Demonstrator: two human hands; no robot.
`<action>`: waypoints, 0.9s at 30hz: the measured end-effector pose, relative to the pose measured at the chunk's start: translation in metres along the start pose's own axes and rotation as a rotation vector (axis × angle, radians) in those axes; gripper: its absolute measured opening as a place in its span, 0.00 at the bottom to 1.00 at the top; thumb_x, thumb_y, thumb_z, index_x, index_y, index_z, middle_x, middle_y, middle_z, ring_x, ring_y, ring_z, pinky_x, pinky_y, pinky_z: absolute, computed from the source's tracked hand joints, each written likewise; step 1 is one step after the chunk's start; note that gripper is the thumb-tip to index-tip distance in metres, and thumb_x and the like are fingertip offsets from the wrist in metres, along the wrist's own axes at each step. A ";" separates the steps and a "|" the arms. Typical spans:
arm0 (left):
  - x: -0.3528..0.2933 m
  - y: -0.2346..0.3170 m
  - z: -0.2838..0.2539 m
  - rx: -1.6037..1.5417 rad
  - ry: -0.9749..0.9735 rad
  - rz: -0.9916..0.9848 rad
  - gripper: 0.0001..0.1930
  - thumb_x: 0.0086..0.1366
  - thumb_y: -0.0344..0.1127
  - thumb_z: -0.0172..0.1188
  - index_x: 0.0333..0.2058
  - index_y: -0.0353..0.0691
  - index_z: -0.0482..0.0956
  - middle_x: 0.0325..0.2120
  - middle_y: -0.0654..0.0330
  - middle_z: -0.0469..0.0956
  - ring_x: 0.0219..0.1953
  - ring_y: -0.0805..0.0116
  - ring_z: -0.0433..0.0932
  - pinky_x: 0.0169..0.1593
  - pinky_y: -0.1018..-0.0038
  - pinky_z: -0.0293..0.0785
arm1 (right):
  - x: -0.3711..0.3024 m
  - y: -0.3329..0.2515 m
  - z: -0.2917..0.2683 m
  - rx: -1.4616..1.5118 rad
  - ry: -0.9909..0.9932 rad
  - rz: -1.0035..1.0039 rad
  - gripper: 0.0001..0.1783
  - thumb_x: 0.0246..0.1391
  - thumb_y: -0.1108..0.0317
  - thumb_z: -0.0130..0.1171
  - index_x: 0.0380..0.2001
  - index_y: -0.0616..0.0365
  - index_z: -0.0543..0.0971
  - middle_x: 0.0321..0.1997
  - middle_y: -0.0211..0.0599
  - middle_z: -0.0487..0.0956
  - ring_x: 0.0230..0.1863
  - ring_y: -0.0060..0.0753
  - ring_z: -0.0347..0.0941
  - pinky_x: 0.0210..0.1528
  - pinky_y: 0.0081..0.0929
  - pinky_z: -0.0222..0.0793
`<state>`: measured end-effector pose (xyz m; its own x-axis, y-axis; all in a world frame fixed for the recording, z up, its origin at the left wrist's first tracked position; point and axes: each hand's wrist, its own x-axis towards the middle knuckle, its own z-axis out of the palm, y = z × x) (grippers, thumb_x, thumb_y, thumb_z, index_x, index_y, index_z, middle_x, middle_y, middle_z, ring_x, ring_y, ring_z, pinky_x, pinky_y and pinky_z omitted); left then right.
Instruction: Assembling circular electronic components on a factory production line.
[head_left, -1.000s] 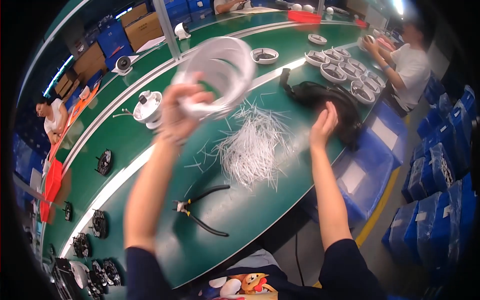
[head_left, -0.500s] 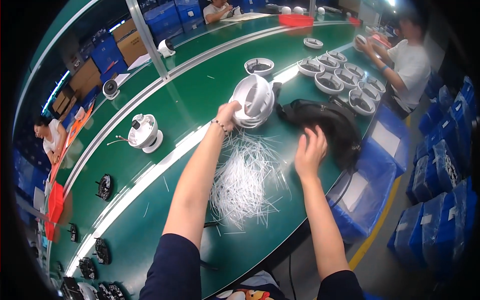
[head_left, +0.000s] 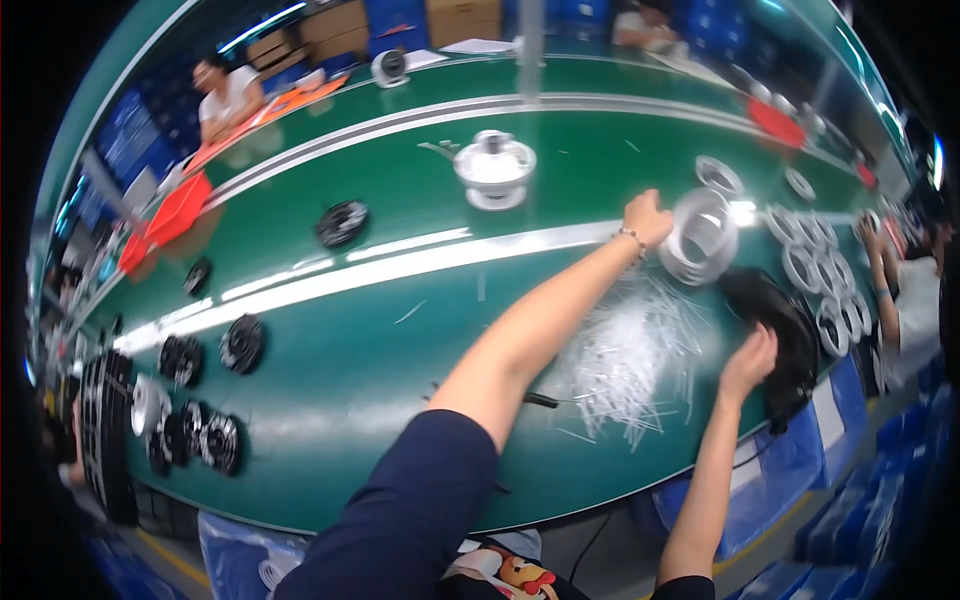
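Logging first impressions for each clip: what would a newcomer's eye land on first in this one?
First the long green work table, crossed by the person's outstretched left hand, whose grip is on a white round plastic ring housing at the far right. Just below lies a loose heap of thin white plastic ties, with the right hand on a black bag-like bundle at the table's right edge. Black round parts cluster at the left end.
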<state>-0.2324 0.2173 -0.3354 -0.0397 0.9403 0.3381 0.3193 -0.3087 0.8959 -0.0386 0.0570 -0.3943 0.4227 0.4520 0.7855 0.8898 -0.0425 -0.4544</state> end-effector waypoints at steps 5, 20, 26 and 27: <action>-0.127 0.058 -0.222 -0.010 -0.274 0.300 0.15 0.50 0.26 0.50 0.39 0.32 0.71 0.32 0.58 0.75 0.29 0.73 0.73 0.36 0.78 0.69 | 0.002 0.022 0.019 0.080 -0.016 -0.042 0.17 0.56 0.64 0.39 0.37 0.64 0.74 0.46 0.53 0.69 0.49 0.51 0.63 0.52 0.39 0.56; -0.587 0.061 -0.469 0.577 0.785 -0.310 0.07 0.54 0.20 0.47 0.29 0.31 0.74 0.22 0.58 0.76 0.22 0.73 0.75 0.28 0.81 0.69 | -0.130 -0.488 0.106 0.460 -0.583 -1.192 0.27 0.34 0.67 0.59 0.43 0.57 0.67 0.53 0.43 0.63 0.56 0.46 0.55 0.52 0.42 0.57; -0.849 0.028 -0.457 0.473 1.570 -0.737 0.08 0.56 0.23 0.47 0.34 0.32 0.72 0.26 0.58 0.74 0.24 0.74 0.73 0.28 0.82 0.71 | -0.170 -0.496 0.169 0.322 -0.746 -0.945 0.15 0.42 0.65 0.56 0.37 0.52 0.74 0.40 0.36 0.74 0.43 0.40 0.69 0.43 0.40 0.64; -0.891 0.018 -0.445 0.416 1.661 -0.831 0.08 0.57 0.23 0.47 0.35 0.32 0.72 0.26 0.59 0.74 0.25 0.74 0.73 0.28 0.83 0.71 | -0.174 -0.500 0.168 0.358 -0.722 -0.986 0.12 0.42 0.65 0.56 0.34 0.52 0.76 0.38 0.36 0.75 0.42 0.39 0.69 0.42 0.39 0.65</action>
<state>-0.6122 -0.6899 -0.4928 -0.9416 -0.3343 0.0416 -0.0912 0.3721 0.9237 -0.5861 0.1493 -0.3739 -0.6780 0.5397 0.4990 0.6287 0.7776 0.0132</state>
